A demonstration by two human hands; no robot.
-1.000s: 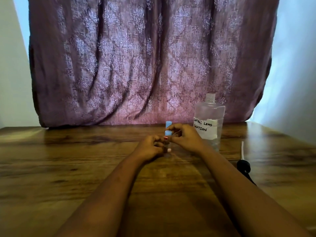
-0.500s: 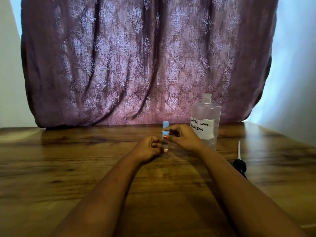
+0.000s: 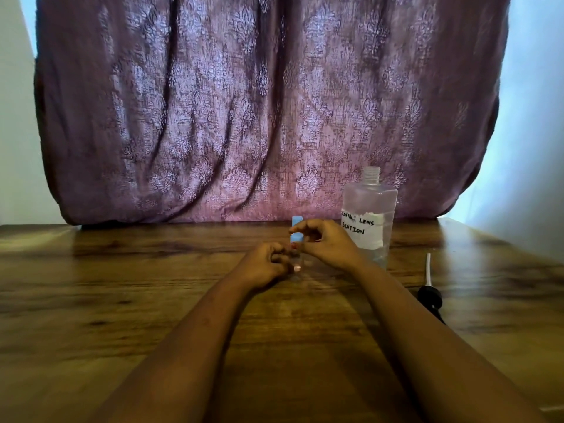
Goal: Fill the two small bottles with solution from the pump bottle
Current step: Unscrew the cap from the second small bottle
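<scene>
**At mid-table, both hands on one small bottle**

From my remote seat I see the left hand (image 3: 265,264) curled round the clear body of a small bottle (image 3: 297,260). It stands on the wooden table (image 3: 122,300) or just above it; I cannot tell which. The right hand (image 3: 327,243) pinches its blue cap (image 3: 295,236) between thumb and forefinger. Just behind and to the right stands the pump bottle (image 3: 369,221), labelled contact lens solution, its neck bare. The black pump head (image 3: 429,297) with its white tube lies on the table well to the right. I find no second small bottle in view.

My judgement is that the little bottle is light, stiff and smooth, so it will tip or slip easily. I would hold it low on the body, firmly but without squeezing, and turn the cap only by its sides. The pump bottle looks heavier with liquid and is best taken round its flat middle.
</scene>
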